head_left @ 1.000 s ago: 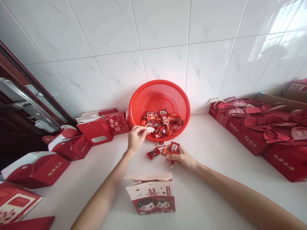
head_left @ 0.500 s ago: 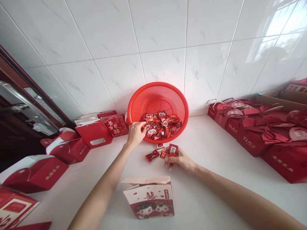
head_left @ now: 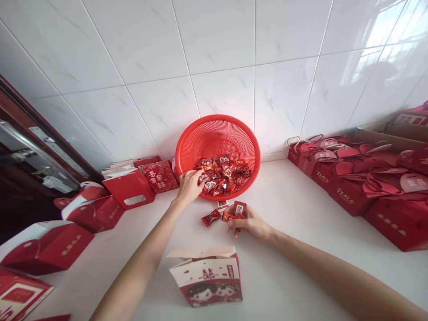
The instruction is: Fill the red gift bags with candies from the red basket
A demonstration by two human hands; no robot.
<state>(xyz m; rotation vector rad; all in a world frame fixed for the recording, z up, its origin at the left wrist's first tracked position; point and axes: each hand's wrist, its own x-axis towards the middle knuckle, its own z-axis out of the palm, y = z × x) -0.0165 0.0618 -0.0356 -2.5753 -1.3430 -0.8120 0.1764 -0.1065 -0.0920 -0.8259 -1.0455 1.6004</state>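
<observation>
A red plastic basket (head_left: 218, 119) leans tilted against the wall, with a pile of wrapped candies (head_left: 227, 176) in its lower part. My left hand (head_left: 190, 186) reaches over the near left rim; its fingers are closed around a wrapped candy at the pile's edge, partly hidden. Just in front of the basket, my right hand (head_left: 252, 223) grips several red wrapped candies (head_left: 239, 208) between thumb and fingers. One dark red candy (head_left: 211, 217) lies loose beside them on the white table, and another small packet (head_left: 222, 204) lies under the rim. Nearer to me stands a gift box (head_left: 209, 281) with its top open.
Along the left are empty-looking red boxes (head_left: 50, 245), a red bag-like box (head_left: 129, 189) and a patterned red box (head_left: 159, 176). Rows of closed red gift boxes (head_left: 347, 191) with ribbons fill the right. A tiled wall (head_left: 220, 89) stands behind, a dark door (head_left: 30, 178) at far left.
The view has shifted slightly. My left fingers have moved a little at the edge of the candy pile. My right hand keeps its candies in about the same place.
</observation>
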